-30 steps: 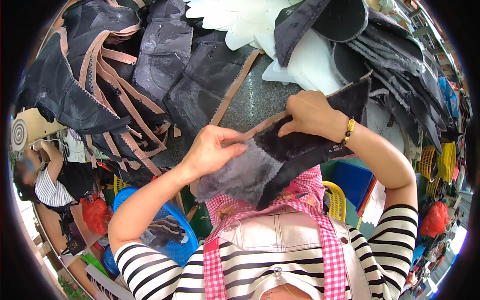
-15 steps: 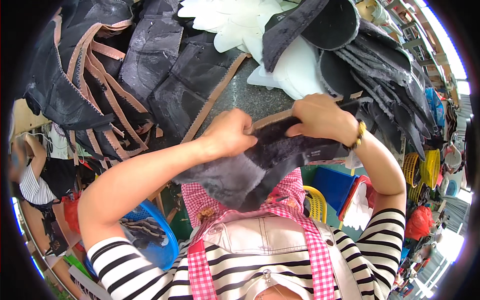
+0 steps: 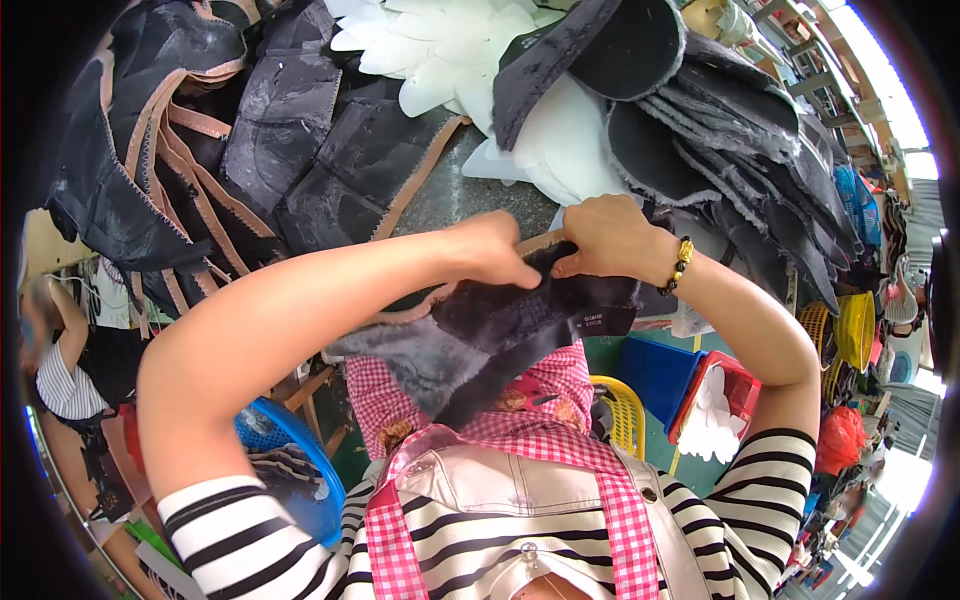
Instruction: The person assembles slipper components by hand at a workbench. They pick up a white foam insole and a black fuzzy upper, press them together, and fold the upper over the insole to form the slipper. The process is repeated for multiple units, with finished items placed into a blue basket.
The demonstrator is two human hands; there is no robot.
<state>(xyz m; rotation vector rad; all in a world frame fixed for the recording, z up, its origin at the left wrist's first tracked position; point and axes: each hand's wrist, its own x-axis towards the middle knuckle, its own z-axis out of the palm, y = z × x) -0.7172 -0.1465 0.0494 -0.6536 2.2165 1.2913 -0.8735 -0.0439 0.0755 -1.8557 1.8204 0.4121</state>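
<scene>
In front of my lap, a black fur-lined piece, which looks like a shoe upper, hangs between my hands. Its grey fuzzy side shows at the lower left, a small printed label at the right, and a tan strip runs along its top edge. My left hand pinches that edge near the middle, fingers closed. Just to the right, my right hand grips the same edge with the thumb in front. Fingertips behind the piece are hidden. Beyond it lie similar black pieces with tan edging on the dark speckled worktop.
White plastic sheets are piled at the back centre. Black furry insole-shaped pieces are stacked at the right. Below the worktop stand a blue basket, a yellow basket, and blue and red bins. Another person is at far left.
My left hand has slid right along the edge, closer to my right hand. The piece is turned and pulled straighter between them. The whole view has shifted slightly.
</scene>
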